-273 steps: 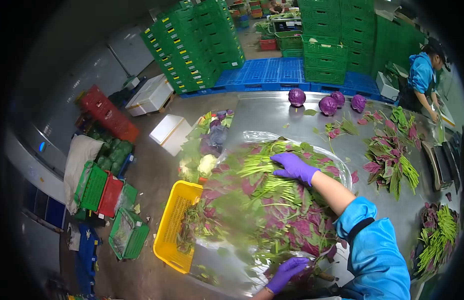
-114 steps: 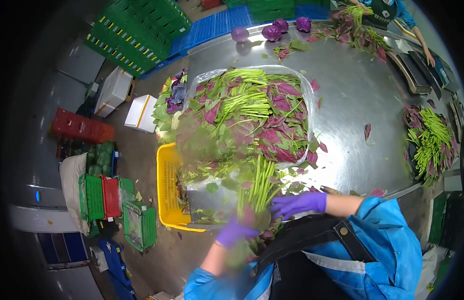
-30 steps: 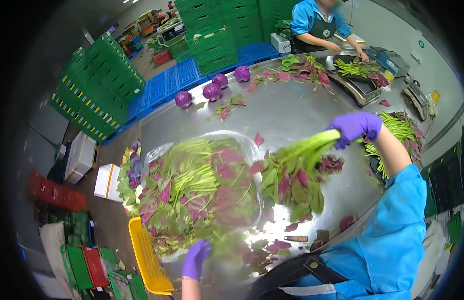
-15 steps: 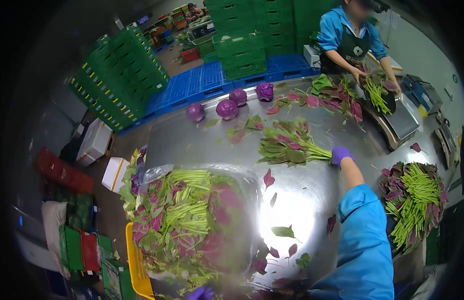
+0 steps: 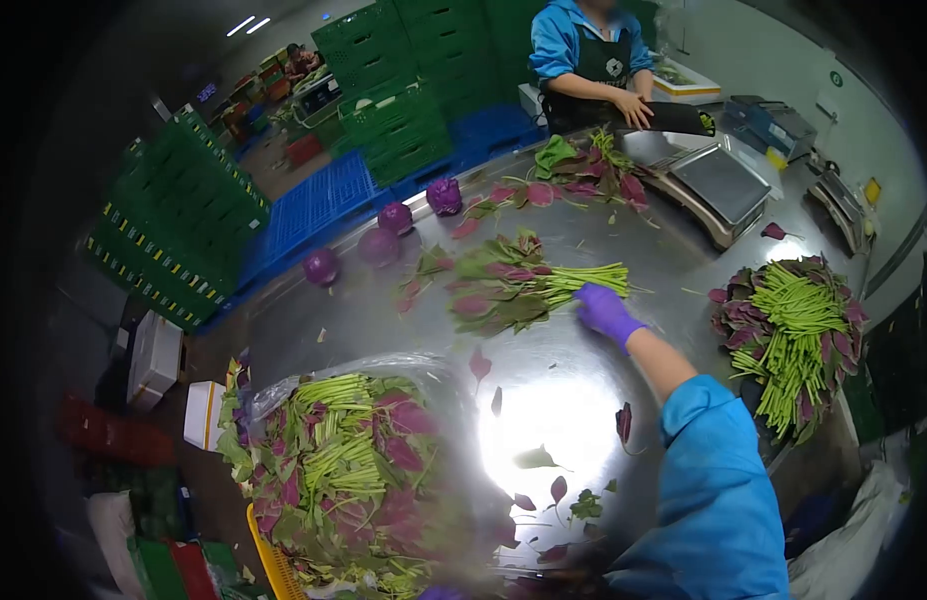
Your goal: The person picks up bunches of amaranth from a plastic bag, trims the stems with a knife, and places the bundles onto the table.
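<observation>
A bunch of red-and-green amaranth (image 5: 498, 285) lies on the metal table, its leaves to the left and stems to the right. My right hand (image 5: 607, 316), in a purple glove, rests against the near edge of the stems. Its fingers lie extended beside them, not wrapped round them. Of my left hand (image 5: 441, 593), only a blurred purple bit shows at the bottom edge, so its fingers are hidden. Close to it, a large heap of amaranth (image 5: 333, 450) sits in a plastic-lined yellow crate (image 5: 271, 555).
Several purple cabbages (image 5: 394, 217) line the far edge. Another amaranth pile (image 5: 793, 345) is at the right. Opposite, a co-worker (image 5: 593, 70) holds a dark wrapped bundle (image 5: 678, 118) behind a scale (image 5: 718, 185). Loose leaves (image 5: 558, 490) are scattered nearby. Green crates (image 5: 173, 220) stand beyond.
The view has swung right. My right hand has moved from around the stem ends to their near side. The co-worker's bunch has gone from upright on the scale to lying inside a dark wrap.
</observation>
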### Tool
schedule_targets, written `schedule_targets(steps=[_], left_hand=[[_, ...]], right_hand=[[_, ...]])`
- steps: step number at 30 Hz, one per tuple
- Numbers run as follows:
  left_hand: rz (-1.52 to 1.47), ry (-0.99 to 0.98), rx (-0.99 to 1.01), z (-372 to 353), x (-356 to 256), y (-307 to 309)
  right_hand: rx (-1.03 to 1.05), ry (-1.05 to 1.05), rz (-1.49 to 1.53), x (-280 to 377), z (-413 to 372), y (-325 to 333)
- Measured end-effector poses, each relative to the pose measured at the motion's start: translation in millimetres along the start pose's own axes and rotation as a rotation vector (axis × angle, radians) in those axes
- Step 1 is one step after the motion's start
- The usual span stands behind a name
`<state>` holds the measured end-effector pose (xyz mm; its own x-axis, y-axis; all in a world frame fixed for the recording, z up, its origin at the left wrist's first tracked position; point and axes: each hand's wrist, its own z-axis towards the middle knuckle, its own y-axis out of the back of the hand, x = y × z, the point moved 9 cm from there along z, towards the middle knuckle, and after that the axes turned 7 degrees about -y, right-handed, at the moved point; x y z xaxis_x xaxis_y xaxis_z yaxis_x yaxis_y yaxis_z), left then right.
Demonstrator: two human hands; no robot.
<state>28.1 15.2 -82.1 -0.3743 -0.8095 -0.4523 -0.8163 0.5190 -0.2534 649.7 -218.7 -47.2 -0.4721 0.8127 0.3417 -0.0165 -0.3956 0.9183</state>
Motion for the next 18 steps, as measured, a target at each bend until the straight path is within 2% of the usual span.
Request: schedule_targets(steps=[1, 3, 8, 10, 12, 13, 15, 16, 18], left_hand=[[-0.003, -0.005, 0.009, 0.8, 3.8, 1.2], [-0.048, 0.033, 0.098, 4.7, 14.2, -0.3], [0.000, -0.029, 0.076, -1.4, 13.3, 18.5], [-0.105, 0.009, 0.122, -11.7, 12.8, 19.3], [-0.093, -0.007, 0.141, -10.3, 9.3, 25.5], [-0.090, 0.006, 0.126, -6.1, 10.3, 29.4], [-0.094, 0.024, 0.116, 0.1, 11.9, 31.1], [-0.111, 0.045, 0.102, 3.8, 13.6, 30.0], [-0.134, 0.071, 0.091, 12.9, 17.5, 26.3]], right_hand=[[-0.015, 0.062, 0.005, 18.3, -4.4, -1.2], [-0.055, 0.032, -0.004, 39.3, 4.8, -22.1], [-0.261, 0.016, -0.083, 58.4, 18.3, -55.7], [-0.254, -0.302, 0.079, 16.7, 9.7, -51.7], [-0.480, -0.529, 0.316, -19.0, -15.8, -18.6], [-0.485, -0.528, 0.310, -20.9, -17.9, -10.3], [-0.314, -0.387, 0.272, -6.0, -12.8, -7.3], [-0.314, -0.383, 0.264, 3.2, -12.1, -5.7], [-0.375, 0.018, 0.048, 69.0, -4.6, -0.3]])
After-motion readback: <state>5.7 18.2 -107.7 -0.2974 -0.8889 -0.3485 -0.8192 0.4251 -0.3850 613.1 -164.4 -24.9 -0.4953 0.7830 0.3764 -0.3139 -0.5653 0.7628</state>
